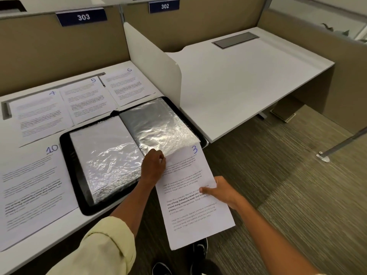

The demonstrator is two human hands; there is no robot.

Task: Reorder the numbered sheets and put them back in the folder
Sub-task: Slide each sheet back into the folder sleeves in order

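The right hand (222, 192) keeps a pinch grip on the right edge of sheet 3 (195, 197), thumb on top. The left hand (154, 165) pinches the lower edge of a clear sleeve (158, 124) where the sheet's top enters. The open black folder (127, 153) lies on the table (59, 231), with sheets 4 (39, 116), 5 (87, 98), 6 (129, 86) and 10 (29, 191) around it.

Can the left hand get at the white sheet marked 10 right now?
Probably not yet: the left hand pinches the plastic sleeve of the black folder. Nothing covers the white sheet marked 10.
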